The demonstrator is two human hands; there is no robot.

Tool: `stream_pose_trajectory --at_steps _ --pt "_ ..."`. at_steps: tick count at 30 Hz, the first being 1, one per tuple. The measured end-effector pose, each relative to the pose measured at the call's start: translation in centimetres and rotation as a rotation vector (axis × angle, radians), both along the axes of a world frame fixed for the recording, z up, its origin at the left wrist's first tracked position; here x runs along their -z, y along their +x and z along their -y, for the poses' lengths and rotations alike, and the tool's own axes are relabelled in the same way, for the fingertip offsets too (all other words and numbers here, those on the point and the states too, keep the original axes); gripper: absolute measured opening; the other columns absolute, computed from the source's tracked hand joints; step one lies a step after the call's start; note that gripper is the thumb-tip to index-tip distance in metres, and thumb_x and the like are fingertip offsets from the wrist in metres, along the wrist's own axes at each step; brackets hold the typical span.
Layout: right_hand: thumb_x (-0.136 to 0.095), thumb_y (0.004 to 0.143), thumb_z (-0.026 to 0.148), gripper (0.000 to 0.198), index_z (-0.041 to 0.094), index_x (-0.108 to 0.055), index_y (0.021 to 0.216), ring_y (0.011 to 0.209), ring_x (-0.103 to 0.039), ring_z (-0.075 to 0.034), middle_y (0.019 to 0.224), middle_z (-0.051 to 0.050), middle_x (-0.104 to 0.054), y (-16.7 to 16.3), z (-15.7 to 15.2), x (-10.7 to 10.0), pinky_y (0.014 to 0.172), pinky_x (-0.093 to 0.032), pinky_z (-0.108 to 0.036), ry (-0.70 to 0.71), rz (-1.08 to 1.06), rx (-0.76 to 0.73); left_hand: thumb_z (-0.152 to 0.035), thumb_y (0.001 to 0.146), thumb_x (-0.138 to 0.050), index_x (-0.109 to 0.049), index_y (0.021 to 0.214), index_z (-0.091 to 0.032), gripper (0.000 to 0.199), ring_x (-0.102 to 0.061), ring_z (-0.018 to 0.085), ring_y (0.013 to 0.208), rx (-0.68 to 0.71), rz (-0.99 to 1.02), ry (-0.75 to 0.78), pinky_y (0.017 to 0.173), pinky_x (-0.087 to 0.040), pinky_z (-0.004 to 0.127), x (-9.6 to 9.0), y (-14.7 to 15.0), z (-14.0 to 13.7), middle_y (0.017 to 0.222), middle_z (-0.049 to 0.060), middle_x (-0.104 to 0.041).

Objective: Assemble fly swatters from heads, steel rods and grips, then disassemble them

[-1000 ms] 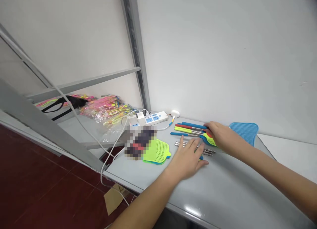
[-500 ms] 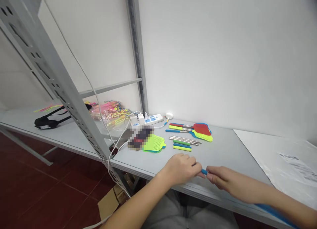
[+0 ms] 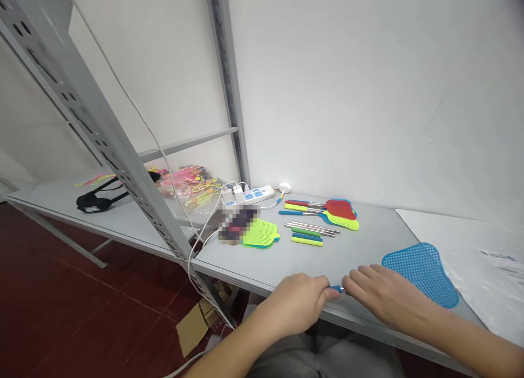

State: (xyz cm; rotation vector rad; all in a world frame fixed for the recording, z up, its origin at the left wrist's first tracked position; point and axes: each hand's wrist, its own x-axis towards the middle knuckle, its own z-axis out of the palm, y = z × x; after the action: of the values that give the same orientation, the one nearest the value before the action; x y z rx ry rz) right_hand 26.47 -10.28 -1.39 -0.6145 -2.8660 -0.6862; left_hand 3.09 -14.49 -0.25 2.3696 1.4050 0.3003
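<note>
My left hand (image 3: 301, 301) is closed around the blue handle of a fly swatter, near the table's front edge. My right hand (image 3: 380, 291) wraps the swatter's shaft close beside it, and a short blue and metal piece shows between the hands. The blue perforated head of the fly swatter (image 3: 421, 271) sticks out beyond my right hand. Past my hands lie several loose metal rods (image 3: 313, 228), a green handle grip (image 3: 306, 232), a blue grip (image 3: 307, 237) and a yellow grip (image 3: 307, 241). Whole fly swatters (image 3: 341, 210) in red, yellow and blue are stacked behind them.
Loose yellow and blue swatter heads (image 3: 262, 233) lie at the left, beside a pixelated item (image 3: 237, 225). A power strip (image 3: 260, 194) with plugs sits near the wall. A white plastic sheet (image 3: 462, 252) covers the right side. A metal shelf post (image 3: 110, 154) stands left.
The blue swatter head has come into view at the right, above the table. My right hand has turned over with its knuckles up, and my left hand's grip has changed too.
</note>
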Motion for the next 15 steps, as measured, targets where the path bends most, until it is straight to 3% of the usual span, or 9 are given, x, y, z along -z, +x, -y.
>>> stream_pose_trajectory --at_steps 4,7,9,12,13,15 --pt "-0.041 0.088 0.009 0.02 0.02 -0.057 0.094 0.058 -0.045 -0.018 0.071 -0.001 -0.056 1.0 -1.3 0.1 0.057 -0.025 -0.035 0.121 0.01 -0.148 -0.05 0.097 -0.031 -0.051 0.072 -0.02 0.044 -0.046 0.012 0.054 0.054 0.346 -0.555 0.051 -0.034 0.023 0.3 -0.6 -0.9 0.061 -0.003 -0.051" --pt "-0.038 0.09 0.01 0.025 0.019 -0.06 0.098 0.059 -0.047 -0.018 0.07 -0.002 -0.059 1.2 -2.0 -0.2 0.061 -0.029 -0.037 0.154 -0.019 -0.197 -0.061 0.093 -0.033 -0.047 0.076 -0.021 0.046 -0.033 0.009 0.045 0.009 0.523 -0.952 0.044 -0.03 0.022 0.9 -0.6 -1.9 0.055 -0.007 -0.038" --pt "-0.035 0.091 0.009 0.031 0.02 -0.062 0.103 0.066 -0.054 -0.02 0.078 -0.005 -0.066 1.2 -2.2 -0.3 0.068 -0.034 -0.039 0.166 -0.058 -0.202 -0.065 0.091 -0.035 -0.048 0.078 -0.021 0.047 -0.031 0.008 0.044 -0.021 0.58 -0.995 0.043 -0.028 0.021 1.1 -0.5 -2.3 0.054 -0.007 -0.037" --pt "-0.032 0.094 0.012 0.038 0.023 -0.062 0.115 0.089 -0.062 -0.023 0.103 -0.008 -0.072 2.4 -2.4 -0.3 0.077 -0.037 -0.04 0.148 -0.087 -0.214 -0.064 0.091 -0.039 -0.05 0.077 -0.02 0.048 -0.033 0.008 0.044 -0.011 0.623 -0.935 0.041 -0.025 0.021 1.4 -0.8 -2.4 0.055 -0.006 -0.041" --pt "-0.032 0.095 0.016 0.039 0.026 -0.061 0.12 0.096 -0.063 -0.023 0.111 -0.007 -0.071 3.2 -2.6 -0.3 0.078 -0.039 -0.039 0.112 -0.116 -0.193 -0.065 0.09 -0.04 -0.049 0.077 -0.02 0.047 -0.03 0.008 0.043 0.002 0.665 -1.003 0.04 -0.023 0.021 1.6 -1.1 -2.3 0.054 -0.006 -0.039" --pt "-0.034 0.098 0.022 0.04 0.032 -0.056 0.129 0.108 -0.062 -0.022 0.12 -0.003 -0.069 5.8 -3.4 -0.8 0.079 -0.041 -0.038 0.013 -0.23 -0.068 -0.066 0.089 -0.042 -0.043 0.075 -0.022 0.046 -0.019 0.007 0.039 0.039 0.796 -1.282 0.037 -0.016 0.02 2.0 -1.9 -2.0 0.051 -0.009 -0.028"
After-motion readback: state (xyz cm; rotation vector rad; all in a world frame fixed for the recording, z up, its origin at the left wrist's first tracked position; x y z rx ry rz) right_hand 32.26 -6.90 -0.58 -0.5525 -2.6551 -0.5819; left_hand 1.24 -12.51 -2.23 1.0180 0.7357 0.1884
